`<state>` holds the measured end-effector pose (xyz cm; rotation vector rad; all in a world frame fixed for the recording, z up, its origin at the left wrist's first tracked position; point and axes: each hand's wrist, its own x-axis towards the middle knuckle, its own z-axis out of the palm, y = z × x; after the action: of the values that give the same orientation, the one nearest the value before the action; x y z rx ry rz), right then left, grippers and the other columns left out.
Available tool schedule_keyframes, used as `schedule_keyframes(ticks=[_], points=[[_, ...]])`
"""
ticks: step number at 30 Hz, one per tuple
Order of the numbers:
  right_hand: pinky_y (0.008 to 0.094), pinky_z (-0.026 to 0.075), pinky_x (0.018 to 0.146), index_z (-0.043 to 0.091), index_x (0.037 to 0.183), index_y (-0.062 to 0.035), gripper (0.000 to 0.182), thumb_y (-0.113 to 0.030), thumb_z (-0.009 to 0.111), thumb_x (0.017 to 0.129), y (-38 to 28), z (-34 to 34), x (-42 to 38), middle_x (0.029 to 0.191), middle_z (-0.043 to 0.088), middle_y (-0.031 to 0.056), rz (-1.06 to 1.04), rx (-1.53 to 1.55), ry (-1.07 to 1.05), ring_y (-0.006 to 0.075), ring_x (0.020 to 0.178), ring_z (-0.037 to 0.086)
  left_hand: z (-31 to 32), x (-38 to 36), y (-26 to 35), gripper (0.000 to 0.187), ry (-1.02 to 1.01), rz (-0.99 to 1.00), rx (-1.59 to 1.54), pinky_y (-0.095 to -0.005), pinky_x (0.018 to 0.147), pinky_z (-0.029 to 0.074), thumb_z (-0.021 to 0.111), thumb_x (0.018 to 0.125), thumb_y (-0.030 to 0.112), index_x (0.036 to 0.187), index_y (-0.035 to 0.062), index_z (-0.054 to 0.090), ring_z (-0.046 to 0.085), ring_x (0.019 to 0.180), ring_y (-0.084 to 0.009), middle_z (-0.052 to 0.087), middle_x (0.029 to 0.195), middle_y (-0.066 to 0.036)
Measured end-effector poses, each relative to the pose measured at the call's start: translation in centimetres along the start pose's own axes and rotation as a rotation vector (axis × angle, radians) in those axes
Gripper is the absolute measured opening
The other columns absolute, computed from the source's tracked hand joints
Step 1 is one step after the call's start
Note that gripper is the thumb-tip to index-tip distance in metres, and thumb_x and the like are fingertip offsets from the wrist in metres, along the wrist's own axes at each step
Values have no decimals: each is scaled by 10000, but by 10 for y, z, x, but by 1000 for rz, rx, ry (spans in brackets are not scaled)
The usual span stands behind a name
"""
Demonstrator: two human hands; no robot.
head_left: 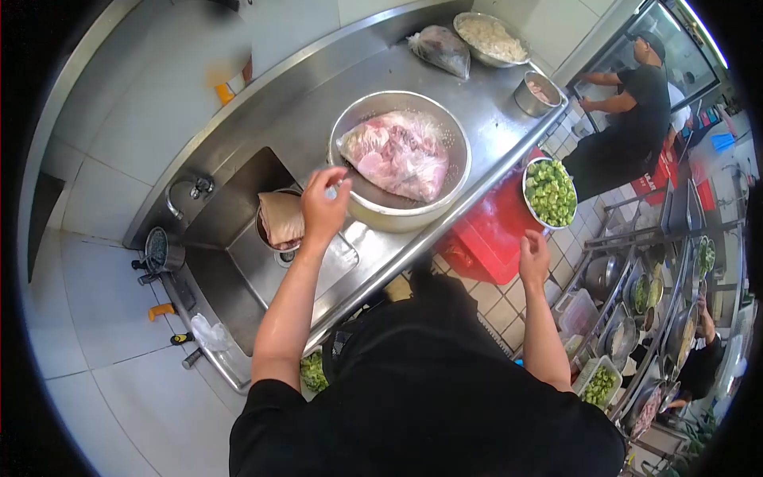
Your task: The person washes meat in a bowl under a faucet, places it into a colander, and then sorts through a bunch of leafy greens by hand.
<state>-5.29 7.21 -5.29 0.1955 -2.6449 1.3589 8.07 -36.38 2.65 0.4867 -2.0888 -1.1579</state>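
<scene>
My left hand hovers by the left rim of a large metal colander, fingers loosely bent and apart, holding nothing. Inside the colander lies a clear plastic bag of raw meat. To the lower left, a thick slab of meat with skin sits in a round pot in the sink. My right hand is off the counter's edge, loosely curled with nothing visible in it. Just beyond it is a bowl of chopped green vegetables, above or beside a red plastic lid; contact with the hand cannot be made out.
At the counter's far end are a bagged item, a bowl of pale food and a small pot. A faucet rises behind the sink. A person stands at a glass-door fridge. Shelving with pans lines the right.
</scene>
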Motion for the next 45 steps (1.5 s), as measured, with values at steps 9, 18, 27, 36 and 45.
schedule_keyframes(ticks=[9,18,27,36,45], points=[[393,459,947,661,1050,-44,275,-118,685,785,-178,115,24,1105,640,168,-580,88,-268,329,1089,581,77,51,-16,467,-631,282,563,-428,935,440,745,712,130,1150,59,602,533,1101,-352,558,1158,-171],[616,247,1070,294,1466,-136,870,-359,715,738,-213,228,56,1486,243,288,-398,-513,-493,458,1360,280,79,50,-20,457,-723,121,515,-442,1006,400,496,799,-10,1255,-30,502,514,1167,-397,563,1215,-256],[690,263,1012,225,1477,-60,961,-487,703,761,-218,236,64,1458,282,316,-451,-747,-690,464,1354,294,75,43,-25,243,-596,231,532,-475,820,454,615,759,29,1000,13,595,557,970,-413,576,990,-212],[597,412,893,477,1229,-69,450,-279,606,853,-228,242,80,1068,639,180,-576,-695,-717,328,1032,607,84,46,-21,380,-787,-2,641,-455,922,438,599,782,116,1157,57,577,493,1142,-359,509,1203,-164],[498,466,811,479,1198,-73,448,-219,653,813,-229,241,86,992,669,151,-581,-668,-714,315,935,662,92,66,-50,762,-1210,-174,995,-469,955,438,672,784,323,1425,154,298,561,1151,-361,587,1255,-181]])
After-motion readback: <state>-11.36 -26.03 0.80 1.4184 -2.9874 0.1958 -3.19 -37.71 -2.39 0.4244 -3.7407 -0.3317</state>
